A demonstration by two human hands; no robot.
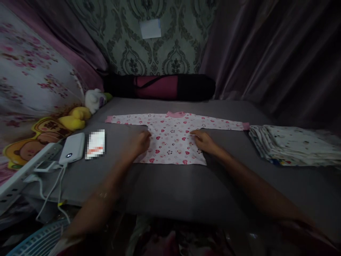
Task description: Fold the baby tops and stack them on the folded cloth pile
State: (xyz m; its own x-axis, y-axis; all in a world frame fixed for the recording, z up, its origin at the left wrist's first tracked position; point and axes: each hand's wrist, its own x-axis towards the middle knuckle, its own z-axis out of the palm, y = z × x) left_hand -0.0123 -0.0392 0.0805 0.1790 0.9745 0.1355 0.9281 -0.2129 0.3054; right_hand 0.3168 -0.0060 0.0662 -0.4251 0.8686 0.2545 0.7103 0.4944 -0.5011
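Observation:
A child's long-sleeved shirt (173, 140), white with pink hearts and flowers, lies flat on the grey bed surface. Its pink collar points away from me and both sleeves are spread out sideways with pink cuffs. My left hand (143, 143) is at the shirt's left side; its fingers look bent but are smeared by motion. At the opposite side, my right hand (205, 142) rests on the fabric edge with the index finger stretched inward and the other fingers partly curled.
A stack of folded clothes (295, 144) lies at the right. On the left are a white power bank (72, 148), a power strip (32, 170), plush toys (76, 117) and a blurred-out card (95, 144). A black and pink rolled bag (157, 87) lies along the back wall.

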